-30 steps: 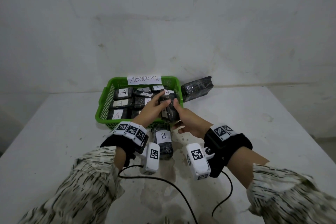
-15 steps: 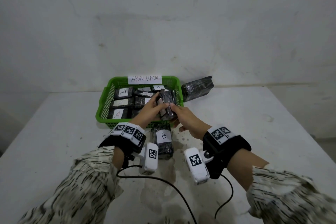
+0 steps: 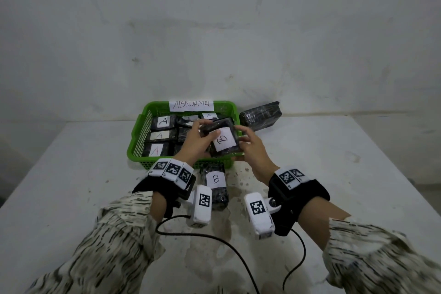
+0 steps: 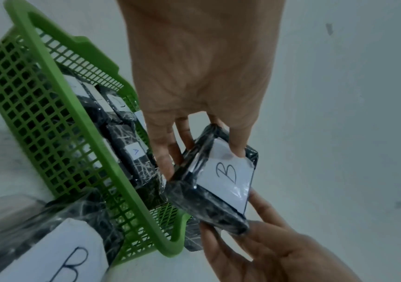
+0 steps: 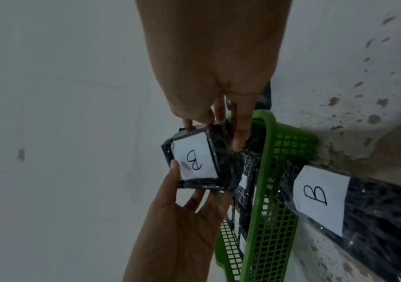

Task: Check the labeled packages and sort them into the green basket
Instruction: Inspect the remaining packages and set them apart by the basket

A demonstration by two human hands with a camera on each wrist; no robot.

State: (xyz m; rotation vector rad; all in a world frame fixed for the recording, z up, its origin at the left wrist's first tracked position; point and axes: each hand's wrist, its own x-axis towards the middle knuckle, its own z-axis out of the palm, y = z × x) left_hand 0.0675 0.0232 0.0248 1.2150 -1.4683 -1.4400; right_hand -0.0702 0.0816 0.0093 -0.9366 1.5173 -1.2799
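Observation:
Both hands hold one black wrapped package (image 3: 223, 140) with a white "B" label, raised over the near right corner of the green basket (image 3: 136, 148). My left hand (image 3: 198, 141) grips its left side, thumb on the label. My right hand (image 3: 248, 144) grips its right edge. The left wrist view shows the same package (image 4: 221, 183) with the left thumb on the label's top, and the right hand (image 4: 262, 246) below it. In the right wrist view the package (image 5: 194, 160) is held between both hands. The basket holds several black packages labelled "A" (image 3: 163, 122).
A second "B" package (image 3: 216, 185) lies on the white table just in front of the basket. A black unlabelled package (image 3: 260, 116) leans behind the basket's right corner. The basket's far rim carries an "ABNORMAL" paper sign (image 3: 191, 105). A black cable (image 3: 214, 241) runs across the near table.
The held package has been turned in both hands, from edge-on with dark wrap showing to face-up with its "B" label showing, and the hands have lifted slightly over the basket.

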